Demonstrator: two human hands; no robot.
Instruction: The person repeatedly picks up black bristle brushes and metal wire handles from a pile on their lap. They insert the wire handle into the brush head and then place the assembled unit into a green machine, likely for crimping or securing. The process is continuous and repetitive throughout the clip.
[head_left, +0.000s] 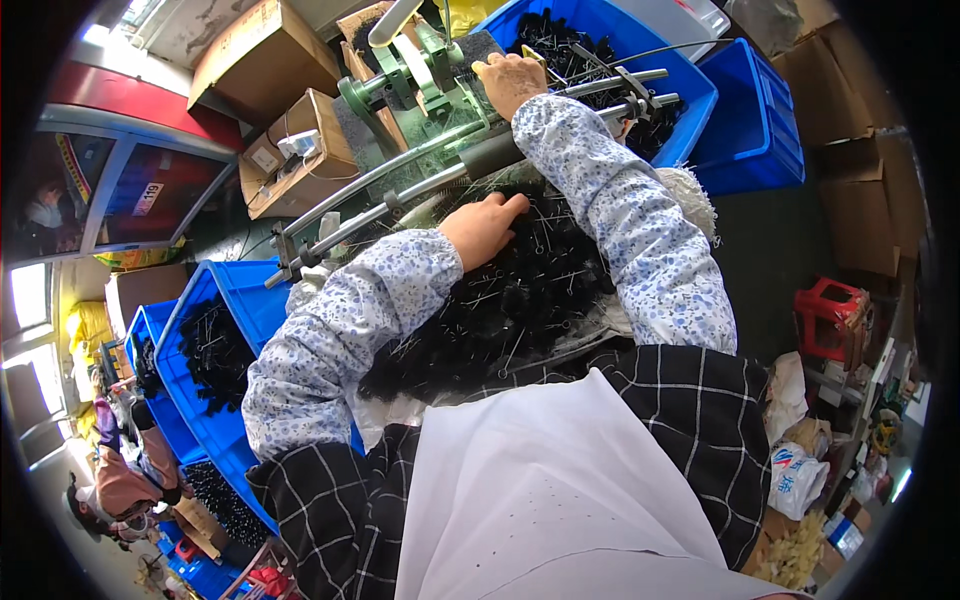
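Many black-bristled brushes with thin wire stems, some ending in loops, lie in a heap (520, 290) before me. My left hand (482, 232) rests low over this heap, fingers bent and thumb apart from them; I see no brush clearly gripped. Farther off, my right hand (512, 82) is closed beside the green machine (440, 100), close to its metal rods (600, 85). What its fingers hold, if anything, is hidden. A dark roller-like sleeve (492, 155) sits on the rod between my hands.
A blue bin (690, 90) of black brushes stands beyond my right hand, with another blue bin (765, 130) beside it. At left are more blue bins (240, 300) with brushes. Cardboard boxes (265, 65) are behind the machine. A red plastic stool (830, 310) stands at right. Another person (125, 475) is at lower left.
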